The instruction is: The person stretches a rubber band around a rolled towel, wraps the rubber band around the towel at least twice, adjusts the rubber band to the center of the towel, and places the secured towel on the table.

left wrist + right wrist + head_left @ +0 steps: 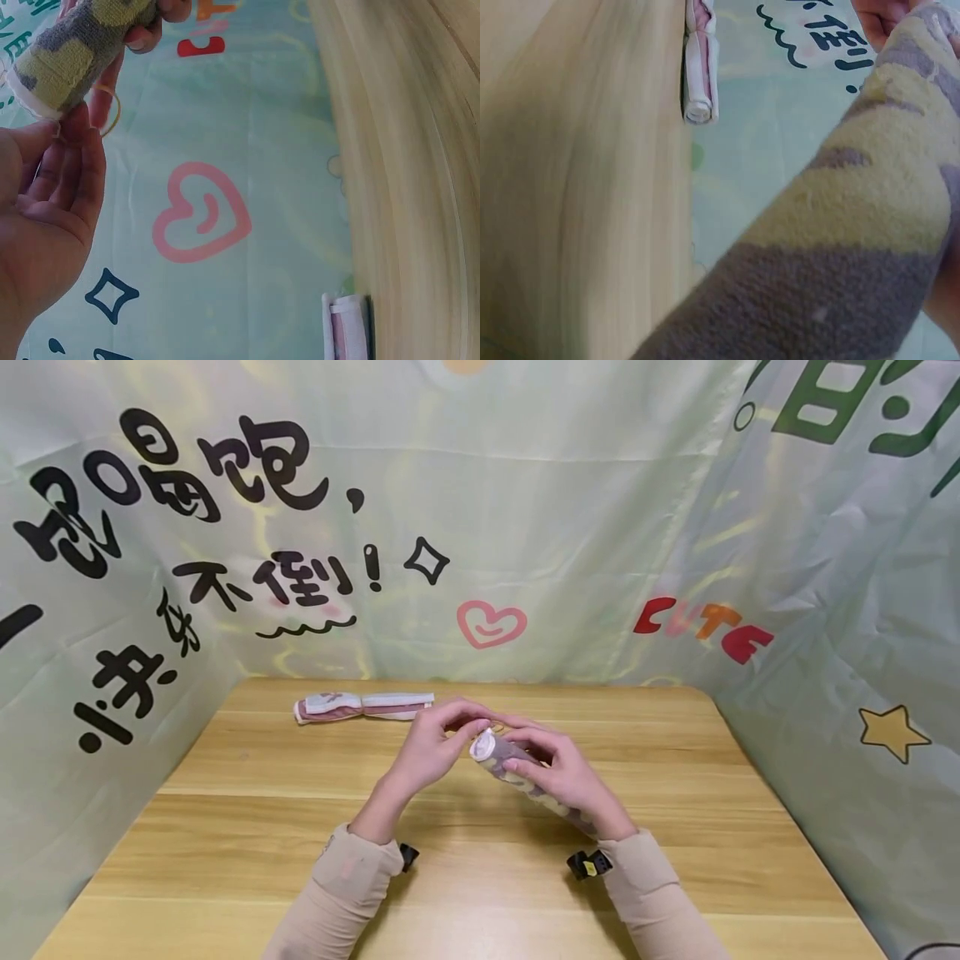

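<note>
A rolled towel (536, 791) in grey-purple and pale yellow slants above the table, its white-edged end toward the left hand. My right hand (566, 772) grips the roll near that end, thumb on the near side. With thumb and fingertips, my left hand (429, 750) pinches the edge of the same end. A thin yellow rubber band (118, 112) loops out by the fingers there; which finger bears it, I cannot tell. In the right wrist view the towel (855, 202) fills much of the picture and hides most of the right hand.
A second rolled towel (333, 708), pink and white and cinched in the middle, lies at the back left of the wooden table (247, 835). Printed cloth (570, 543) hangs behind the table and along both sides.
</note>
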`<action>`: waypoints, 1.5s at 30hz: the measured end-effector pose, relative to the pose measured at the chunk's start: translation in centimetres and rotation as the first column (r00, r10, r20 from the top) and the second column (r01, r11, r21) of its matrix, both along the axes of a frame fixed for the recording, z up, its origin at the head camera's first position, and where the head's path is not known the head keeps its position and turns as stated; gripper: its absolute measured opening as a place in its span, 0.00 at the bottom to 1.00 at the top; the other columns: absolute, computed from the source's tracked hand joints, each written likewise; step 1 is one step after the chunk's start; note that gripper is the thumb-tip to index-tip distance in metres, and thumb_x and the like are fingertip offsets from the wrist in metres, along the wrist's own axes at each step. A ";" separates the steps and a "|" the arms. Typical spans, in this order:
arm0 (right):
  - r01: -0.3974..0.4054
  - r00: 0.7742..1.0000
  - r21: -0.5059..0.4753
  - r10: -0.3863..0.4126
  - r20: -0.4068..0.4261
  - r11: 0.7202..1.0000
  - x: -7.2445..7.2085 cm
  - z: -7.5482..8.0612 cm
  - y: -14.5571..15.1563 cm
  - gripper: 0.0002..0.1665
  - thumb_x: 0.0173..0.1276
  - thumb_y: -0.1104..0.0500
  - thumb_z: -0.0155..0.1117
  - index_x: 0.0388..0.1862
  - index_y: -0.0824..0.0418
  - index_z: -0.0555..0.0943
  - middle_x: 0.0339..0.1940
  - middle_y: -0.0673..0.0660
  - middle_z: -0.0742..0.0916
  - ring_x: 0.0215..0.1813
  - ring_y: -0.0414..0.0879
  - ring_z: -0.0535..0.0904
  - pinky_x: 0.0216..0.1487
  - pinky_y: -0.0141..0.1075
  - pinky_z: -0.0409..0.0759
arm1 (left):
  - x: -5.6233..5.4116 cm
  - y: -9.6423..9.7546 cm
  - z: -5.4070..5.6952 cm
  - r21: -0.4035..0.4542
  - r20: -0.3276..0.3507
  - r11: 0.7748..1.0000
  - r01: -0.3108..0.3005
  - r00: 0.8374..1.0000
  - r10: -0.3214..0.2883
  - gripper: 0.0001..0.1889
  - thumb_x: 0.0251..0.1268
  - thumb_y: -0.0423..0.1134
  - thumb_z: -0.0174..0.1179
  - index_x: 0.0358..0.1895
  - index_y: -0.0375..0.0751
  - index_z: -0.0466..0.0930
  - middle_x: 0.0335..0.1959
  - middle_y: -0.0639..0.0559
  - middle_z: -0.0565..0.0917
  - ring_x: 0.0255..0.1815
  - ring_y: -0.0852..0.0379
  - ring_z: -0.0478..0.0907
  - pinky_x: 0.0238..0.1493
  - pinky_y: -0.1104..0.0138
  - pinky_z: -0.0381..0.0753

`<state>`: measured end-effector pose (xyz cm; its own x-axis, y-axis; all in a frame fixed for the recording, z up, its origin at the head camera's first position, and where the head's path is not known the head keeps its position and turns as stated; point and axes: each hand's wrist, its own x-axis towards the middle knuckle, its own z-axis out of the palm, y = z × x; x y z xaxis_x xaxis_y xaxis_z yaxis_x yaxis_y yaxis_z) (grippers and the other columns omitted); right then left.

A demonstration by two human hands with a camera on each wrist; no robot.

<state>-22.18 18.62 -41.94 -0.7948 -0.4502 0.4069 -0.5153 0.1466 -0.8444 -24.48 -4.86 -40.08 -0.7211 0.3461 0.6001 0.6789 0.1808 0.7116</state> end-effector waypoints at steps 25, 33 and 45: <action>0.641 0.766 -0.222 -0.598 0.236 0.734 -0.9 0.0 -0.5 0.19 0.72 0.63 0.70 0.59 0.69 0.84 0.49 0.65 0.87 0.37 0.34 0.83 0.34 0.26 0.82 | 1.3 2.2 -0.4 -0.148 -0.042 0.968 0.201 0.977 -0.210 0.09 0.76 0.29 0.61 0.50 0.43 0.88 0.40 0.51 0.89 0.29 0.67 0.77 0.25 0.70 0.78; 0.543 0.836 -0.342 -0.453 0.310 0.767 -0.4 0.7 -1.3 0.21 0.75 0.70 0.63 0.65 0.75 0.77 0.52 0.53 0.85 0.46 0.37 0.83 0.43 0.28 0.83 | 0.7 1.8 -0.7 -0.185 0.024 0.977 0.106 0.994 -0.103 0.16 0.77 0.22 0.54 0.52 0.45 0.86 0.32 0.53 0.86 0.24 0.66 0.78 0.18 0.70 0.72; 0.494 0.861 -0.407 -0.368 0.350 0.769 0.2 1.1 -1.7 0.22 0.76 0.70 0.60 0.66 0.76 0.75 0.52 0.50 0.85 0.48 0.39 0.83 0.46 0.29 0.84 | 0.2 1.0 -0.7 -0.392 -0.184 0.920 0.013 0.979 -0.092 0.12 0.55 0.39 0.78 0.41 0.42 0.89 0.39 0.56 0.85 0.17 0.74 0.72 0.22 0.78 0.76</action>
<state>-21.95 16.89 -40.79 -0.9554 0.1596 0.2485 -0.2710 -0.1393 -0.9525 -24.31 -3.82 -40.81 -0.5780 0.6140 0.5375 0.8128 0.3749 0.4459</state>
